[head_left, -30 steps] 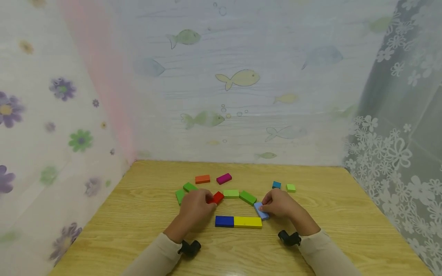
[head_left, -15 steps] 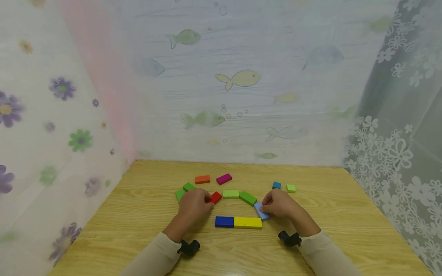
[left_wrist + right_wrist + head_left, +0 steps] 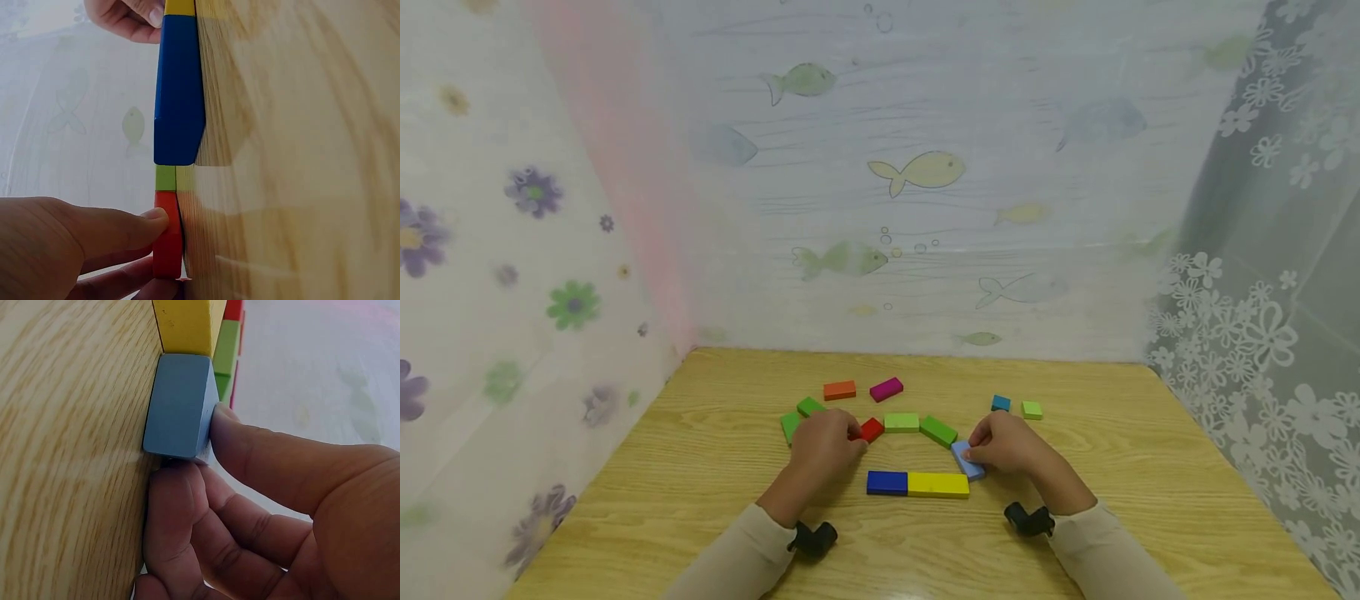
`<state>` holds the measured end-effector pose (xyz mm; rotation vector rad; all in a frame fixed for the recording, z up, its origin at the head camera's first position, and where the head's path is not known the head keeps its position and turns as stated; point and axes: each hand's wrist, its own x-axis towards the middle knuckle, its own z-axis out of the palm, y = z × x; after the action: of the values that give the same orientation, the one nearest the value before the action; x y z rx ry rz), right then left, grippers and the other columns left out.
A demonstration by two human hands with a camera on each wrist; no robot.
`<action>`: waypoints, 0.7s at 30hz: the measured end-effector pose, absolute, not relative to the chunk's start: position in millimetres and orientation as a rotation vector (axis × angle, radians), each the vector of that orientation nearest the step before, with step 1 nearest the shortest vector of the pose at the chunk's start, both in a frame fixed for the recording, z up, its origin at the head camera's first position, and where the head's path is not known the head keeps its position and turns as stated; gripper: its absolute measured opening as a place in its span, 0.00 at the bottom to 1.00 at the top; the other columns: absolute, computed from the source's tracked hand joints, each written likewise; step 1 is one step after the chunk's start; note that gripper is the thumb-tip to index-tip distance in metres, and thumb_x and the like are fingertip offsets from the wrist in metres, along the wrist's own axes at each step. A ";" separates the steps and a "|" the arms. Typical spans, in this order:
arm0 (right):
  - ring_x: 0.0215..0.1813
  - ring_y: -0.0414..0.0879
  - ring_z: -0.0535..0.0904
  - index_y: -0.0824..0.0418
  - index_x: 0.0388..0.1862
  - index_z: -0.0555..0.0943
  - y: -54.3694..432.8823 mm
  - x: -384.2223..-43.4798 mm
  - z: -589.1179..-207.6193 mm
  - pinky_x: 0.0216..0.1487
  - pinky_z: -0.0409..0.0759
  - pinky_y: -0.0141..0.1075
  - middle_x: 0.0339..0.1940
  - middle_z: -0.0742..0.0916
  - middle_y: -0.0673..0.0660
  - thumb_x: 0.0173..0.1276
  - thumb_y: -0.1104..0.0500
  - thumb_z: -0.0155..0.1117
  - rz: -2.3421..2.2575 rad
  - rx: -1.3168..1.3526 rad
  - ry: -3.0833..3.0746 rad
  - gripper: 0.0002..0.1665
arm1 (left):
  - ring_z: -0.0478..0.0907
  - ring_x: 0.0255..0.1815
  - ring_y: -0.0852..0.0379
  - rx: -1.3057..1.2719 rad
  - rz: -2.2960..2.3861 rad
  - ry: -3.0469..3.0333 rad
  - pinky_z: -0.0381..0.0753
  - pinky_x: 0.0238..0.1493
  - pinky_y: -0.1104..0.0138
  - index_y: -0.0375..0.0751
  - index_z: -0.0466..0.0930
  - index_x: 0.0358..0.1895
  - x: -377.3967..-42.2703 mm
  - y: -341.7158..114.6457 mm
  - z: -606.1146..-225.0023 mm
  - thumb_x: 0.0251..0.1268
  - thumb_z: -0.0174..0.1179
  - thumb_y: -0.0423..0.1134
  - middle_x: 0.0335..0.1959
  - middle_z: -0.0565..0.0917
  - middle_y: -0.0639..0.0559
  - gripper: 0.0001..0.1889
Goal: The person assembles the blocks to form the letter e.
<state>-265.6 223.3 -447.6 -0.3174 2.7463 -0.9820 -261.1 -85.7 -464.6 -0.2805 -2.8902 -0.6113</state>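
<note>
My left hand (image 3: 826,450) pinches a red block (image 3: 871,430) on the table; the left wrist view shows the thumb and fingers on it. The red block's far end is at the left end of a lime block (image 3: 902,422). A green block (image 3: 938,431) slants away from the lime one. My right hand (image 3: 1009,443) pinches a light blue block (image 3: 178,406) between thumb and fingers, its upper end at the green block. Below lie a dark blue block (image 3: 887,482) and a yellow block (image 3: 937,485), end to end. The yellow one's right end is close to the light blue block.
Behind are an orange block (image 3: 839,390) and a magenta block (image 3: 887,389). Two green blocks (image 3: 791,428) lie left of my left hand, partly hidden. A small blue block (image 3: 1001,402) and a small lime block (image 3: 1032,410) sit beyond my right hand. Patterned curtains surround the wooden table (image 3: 715,392).
The red block slid slightly left, away from the lime block, then back right towards it, still pinched by my left hand. My right hand stays on the light blue block.
</note>
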 end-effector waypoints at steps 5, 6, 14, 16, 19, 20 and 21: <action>0.34 0.44 0.79 0.65 0.39 0.87 223.8 -265.6 -447.9 0.36 0.79 0.37 0.34 0.86 0.53 0.65 0.59 0.76 -0.981 -0.308 2.744 0.10 | 0.78 0.26 0.61 -0.280 -0.613 -2.886 0.73 0.22 0.66 0.50 0.92 0.34 -260.7 -84.3 -464.7 0.60 0.76 0.45 0.31 0.89 0.58 0.05; 0.34 0.44 0.79 0.65 0.39 0.87 224.0 -265.7 -448.0 0.36 0.79 0.37 0.34 0.86 0.53 0.65 0.59 0.76 -0.981 -0.308 2.745 0.10 | 0.78 0.26 0.61 -0.281 -0.614 -2.885 0.73 0.22 0.66 0.51 0.92 0.34 -260.8 -84.2 -464.8 0.60 0.76 0.45 0.31 0.89 0.58 0.05; 0.34 0.44 0.79 0.65 0.39 0.86 224.5 -265.3 -447.1 0.36 0.79 0.37 0.33 0.86 0.53 0.66 0.59 0.76 -0.984 -0.324 2.740 0.10 | 0.78 0.25 0.62 -0.267 -0.626 -2.881 0.72 0.19 0.66 0.52 0.92 0.35 -262.3 -84.6 -465.9 0.59 0.76 0.45 0.31 0.89 0.59 0.04; 0.34 0.44 0.79 0.65 0.39 0.86 224.2 -264.9 -446.7 0.36 0.79 0.37 0.33 0.86 0.53 0.66 0.59 0.76 -0.984 -0.326 2.738 0.10 | 0.78 0.25 0.62 -0.256 -0.626 -2.884 0.72 0.19 0.66 0.52 0.93 0.35 -262.2 -84.4 -465.8 0.59 0.76 0.45 0.31 0.89 0.59 0.04; 0.34 0.44 0.78 0.65 0.38 0.86 224.1 -264.5 -446.3 0.36 0.79 0.37 0.33 0.86 0.53 0.66 0.59 0.76 -0.986 -0.325 2.735 0.09 | 0.78 0.26 0.62 -0.250 -0.617 -2.889 0.72 0.19 0.66 0.52 0.93 0.36 -262.1 -84.7 -465.7 0.59 0.76 0.45 0.31 0.89 0.59 0.05; 0.34 0.44 0.78 0.65 0.38 0.86 224.1 -264.5 -446.4 0.36 0.79 0.37 0.33 0.86 0.53 0.66 0.59 0.75 -0.986 -0.325 2.734 0.09 | 0.78 0.26 0.62 -0.247 -0.617 -2.891 0.72 0.19 0.65 0.52 0.93 0.36 -261.9 -84.8 -465.5 0.59 0.76 0.45 0.32 0.89 0.59 0.05; 0.34 0.44 0.78 0.65 0.38 0.86 224.1 -264.5 -446.4 0.35 0.79 0.37 0.33 0.86 0.53 0.66 0.59 0.75 -0.986 -0.329 2.733 0.09 | 0.78 0.26 0.62 -0.252 -0.614 -2.889 0.72 0.19 0.65 0.52 0.93 0.36 -261.9 -85.1 -465.4 0.59 0.76 0.45 0.31 0.89 0.59 0.05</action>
<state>-264.5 224.1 -446.4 -0.3285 2.7334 -0.9856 -261.9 -85.1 -465.4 -0.2520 -2.8892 -0.6142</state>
